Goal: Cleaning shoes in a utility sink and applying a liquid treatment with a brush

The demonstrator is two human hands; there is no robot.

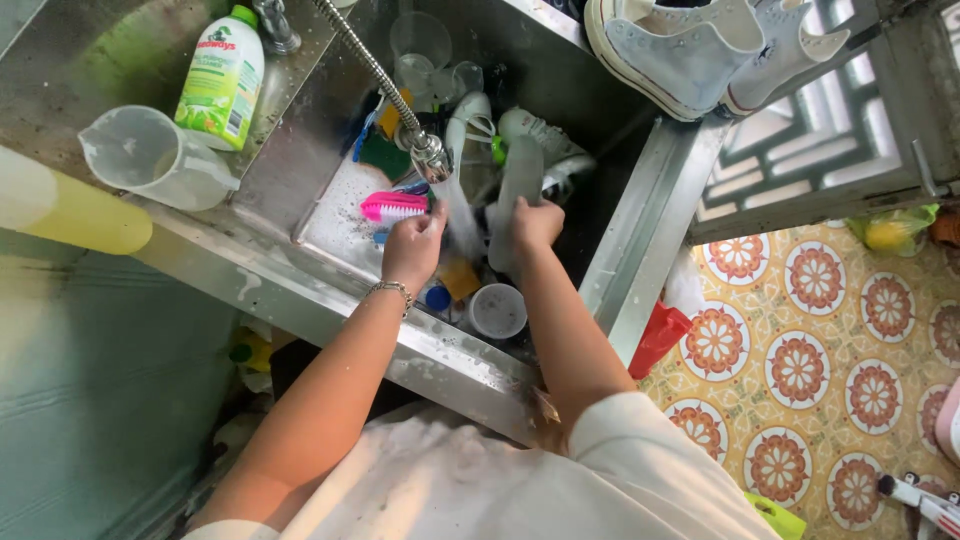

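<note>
Starting at the far left of the frame, a yellow cylinder lies along the edge, and just right of it a clear measuring jug sits on the steel counter. Above the jug, at upper left, stands a green-and-white dish soap bottle with a green cap.

Toward the middle, a pink scrub brush rests on the wet ledge of the stainless sink. The left hand, a silver bracelet on its wrist, sits just below the brush with its fingers curled together; whether they press on the brush I cannot tell. A flexible metal spray faucet slants down from the top centre, and water runs from its head between the two hands.

Just right of the stream, the right hand is clamped on a frosted translucent cup — held upright over the sink basin, at the centre of the frame. Below the hands, in the basin, lie a round white lid and a small blue cap. Behind the cup, glasses and white pieces crowd the basin — too jumbled to tell apart.

At upper right, white high-top sneakers sit on the sink's far rim. A red bag hangs beside the sink, above a patterned orange tile floor.
</note>
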